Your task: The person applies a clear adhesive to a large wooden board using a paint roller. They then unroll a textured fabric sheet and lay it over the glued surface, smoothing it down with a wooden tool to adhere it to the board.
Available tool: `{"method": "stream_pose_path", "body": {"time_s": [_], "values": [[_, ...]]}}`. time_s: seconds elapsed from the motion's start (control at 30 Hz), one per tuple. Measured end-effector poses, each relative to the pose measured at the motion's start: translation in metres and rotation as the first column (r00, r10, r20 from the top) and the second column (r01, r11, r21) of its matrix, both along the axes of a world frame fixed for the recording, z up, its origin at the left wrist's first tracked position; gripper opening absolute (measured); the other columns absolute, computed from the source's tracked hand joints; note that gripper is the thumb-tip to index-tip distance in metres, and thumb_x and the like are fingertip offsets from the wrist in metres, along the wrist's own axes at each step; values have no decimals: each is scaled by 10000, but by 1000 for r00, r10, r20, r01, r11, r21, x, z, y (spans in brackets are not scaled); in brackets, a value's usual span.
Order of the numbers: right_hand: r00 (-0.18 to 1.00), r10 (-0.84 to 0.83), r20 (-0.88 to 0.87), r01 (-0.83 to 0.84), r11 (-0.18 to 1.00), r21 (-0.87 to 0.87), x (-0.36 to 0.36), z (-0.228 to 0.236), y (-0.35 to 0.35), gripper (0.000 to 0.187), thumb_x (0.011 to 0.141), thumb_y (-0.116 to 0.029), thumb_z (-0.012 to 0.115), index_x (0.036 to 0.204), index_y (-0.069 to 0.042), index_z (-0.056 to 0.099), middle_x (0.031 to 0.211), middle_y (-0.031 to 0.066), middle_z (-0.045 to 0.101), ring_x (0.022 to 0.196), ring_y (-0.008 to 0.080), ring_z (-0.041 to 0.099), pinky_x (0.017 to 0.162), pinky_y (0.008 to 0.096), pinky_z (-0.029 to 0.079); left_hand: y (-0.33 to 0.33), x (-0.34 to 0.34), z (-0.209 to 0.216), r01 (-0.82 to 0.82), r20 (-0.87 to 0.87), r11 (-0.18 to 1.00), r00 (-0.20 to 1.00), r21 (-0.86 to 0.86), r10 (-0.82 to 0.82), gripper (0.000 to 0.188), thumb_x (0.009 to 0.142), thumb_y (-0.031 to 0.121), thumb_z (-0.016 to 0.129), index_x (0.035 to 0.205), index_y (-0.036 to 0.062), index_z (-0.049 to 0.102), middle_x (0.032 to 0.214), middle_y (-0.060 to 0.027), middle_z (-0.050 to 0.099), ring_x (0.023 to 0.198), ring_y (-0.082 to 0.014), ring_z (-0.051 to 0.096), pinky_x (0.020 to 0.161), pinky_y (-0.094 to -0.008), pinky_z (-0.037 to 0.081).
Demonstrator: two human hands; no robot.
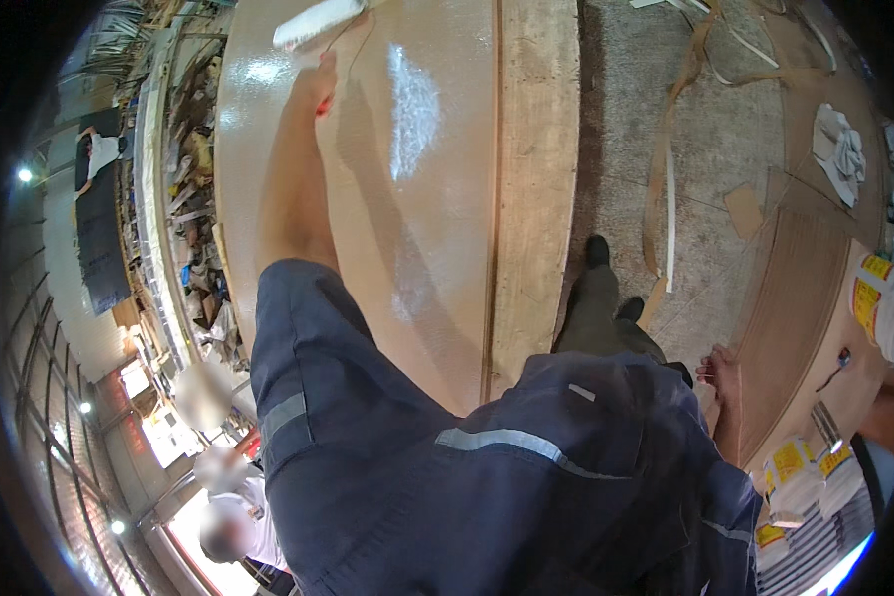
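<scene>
My left hand (318, 84) reaches far forward over a large brown board and is closed around the handle of a paint roller. The white fluffy roller (318, 22) rests at the far end of the board (368, 228); most of its handle is hidden by my hand. Wet, glossy sheen covers the board, with a white streaky patch (414, 114) right of my arm. Down by my right side hangs my right hand (720, 375), its fingers loosely apart and nothing visible in them.
A pale wooden plank (534, 179) edges the board on the right. Paper strips (670, 199), a white cloth (839, 154) and brown cardboard (785, 318) lie on the concrete floor. Scrap (197, 189) is heaped on the left. Several people, one being (258, 512), are at the left.
</scene>
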State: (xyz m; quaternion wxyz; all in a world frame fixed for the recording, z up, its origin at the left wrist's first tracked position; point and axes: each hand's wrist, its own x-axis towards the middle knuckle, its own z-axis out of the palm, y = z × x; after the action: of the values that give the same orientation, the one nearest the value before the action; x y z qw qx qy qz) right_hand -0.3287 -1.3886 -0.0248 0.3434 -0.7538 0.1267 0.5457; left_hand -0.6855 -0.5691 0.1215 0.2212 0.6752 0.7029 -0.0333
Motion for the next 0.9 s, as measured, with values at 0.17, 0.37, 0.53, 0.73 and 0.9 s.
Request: {"method": "stream_pose_path", "body": {"time_s": [0.17,0.37,0.53,0.73,0.9], "values": [[997,79,2,-79,996,39,4,-7,9,263,942,-217,495,1113,-33,575,812,67,610,641,171,633,535,303,533,-75,-9,-19,112,-31,989,993,-102,-115,847,928,672,253,658,-57,590,529,-175,560,440,-301,585,461,-428,477],[953,297,-68,-296,955,23,37,-62,30,189,945,-222,473,922,-52,552,773,68,587,573,161,607,460,288,511,-362,-182,-16,-124,-173,982,980,-141,99,771,935,661,312,1000,-32,645,816,-273,665,735,-383,667,650,-455,525],[967,247,-63,-236,960,152,62,-80,67,207,932,-217,483,984,-42,581,767,64,578,604,152,612,495,298,523,-621,-244,49,-327,-95,922,945,-205,314,586,964,523,459,841,-24,631,666,-162,610,675,-205,604,599,-388,455],[980,195,-47,-182,964,196,51,-58,76,228,947,-233,492,1043,-49,588,815,57,585,618,143,610,504,282,515,-640,-257,66,-302,-236,903,943,-306,235,600,936,552,466,864,-18,640,737,-265,626,753,-365,665,666,-441,492],[986,119,-115,-116,993,34,33,-65,23,196,947,-237,494,961,-64,584,777,55,583,608,157,612,503,292,517,-397,-162,13,-89,-192,954,981,-285,35,794,924,684,350,864,-55,634,626,-233,613,553,-338,631,572,-430,506]]}}
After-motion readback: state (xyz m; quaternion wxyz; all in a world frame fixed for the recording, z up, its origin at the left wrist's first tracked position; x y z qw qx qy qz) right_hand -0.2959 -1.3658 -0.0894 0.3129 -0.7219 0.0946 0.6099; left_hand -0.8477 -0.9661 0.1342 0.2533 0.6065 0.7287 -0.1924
